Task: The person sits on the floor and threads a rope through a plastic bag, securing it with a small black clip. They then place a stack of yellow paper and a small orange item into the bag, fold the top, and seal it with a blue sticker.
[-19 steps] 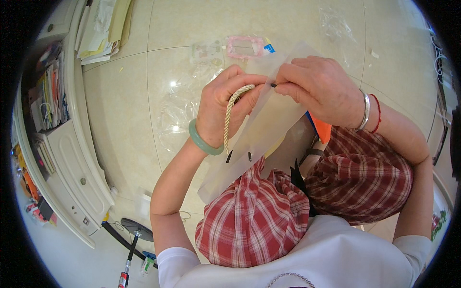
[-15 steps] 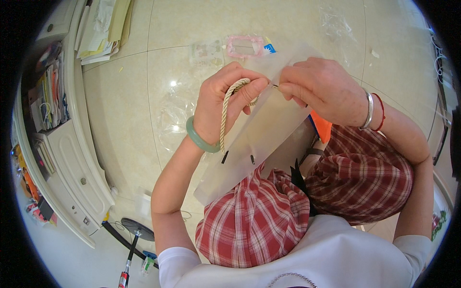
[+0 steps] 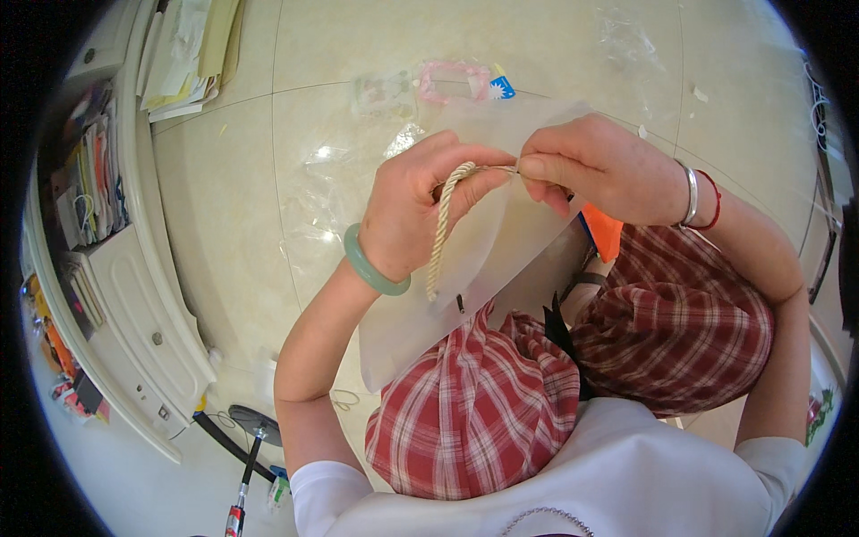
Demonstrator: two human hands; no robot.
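Note:
A frosted translucent plastic bag or sheet [image 3: 488, 255] hangs below both hands, its lower corner beside my left knee. My left hand [image 3: 403, 192], with a green bangle at the wrist, is closed on a twisted cream rope cord [image 3: 438, 242] that loops over the fingers and hangs down toward the bag. Close by, my right hand [image 3: 599, 170] pinches at a thin piece stretched between the two hands' fingertips. Whether that piece is the cord's end is too small to tell. A short dark tip [image 3: 460, 304] shows on the bag near the cord's lower end.
Crumpled clear plastic [image 3: 327, 192], a pink frame-shaped packet [image 3: 455, 82] and a blue card [image 3: 501, 88] lie on the tiled floor. A white cabinet [image 3: 143, 304] with papers stands at left. Something orange [image 3: 604, 234] sits by my right knee, near my plaid-covered legs [image 3: 474, 412].
My left hand has moved slightly down and right, and the cord hangs straighter. The bag has spread wider. A thin piece now shows more plainly between the fingertips.

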